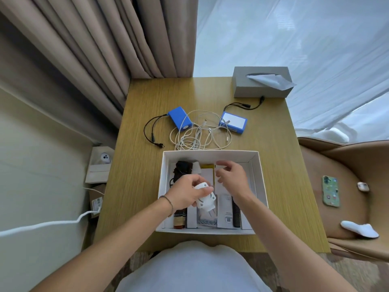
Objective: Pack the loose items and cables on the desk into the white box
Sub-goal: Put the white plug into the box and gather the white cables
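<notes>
The white box (260, 175) sits open on the desk's near half. My left hand (185, 192) grips a white plug adapter (205, 199) above the box's middle. Over the box's far right part my right hand (230, 175) hovers, fingers loosely curled and holding nothing. Inside the box lie a black comb (236, 216), a brown bottle (180, 220), a black pouch (182, 167), a yellow packet (207, 166) and white leaflets. Beyond the box, a tangle of white cables (200, 133) lies between two blue battery packs (180, 121) (233, 122), each with black leads.
A grey tissue box (261, 83) stands at the desk's far right corner. Curtains hang behind the desk. To the right is a tan chair (336, 165) with a phone (331, 190), an earbud case (363, 186) and a white slipper (360, 228). A white charging cable trails on the left floor.
</notes>
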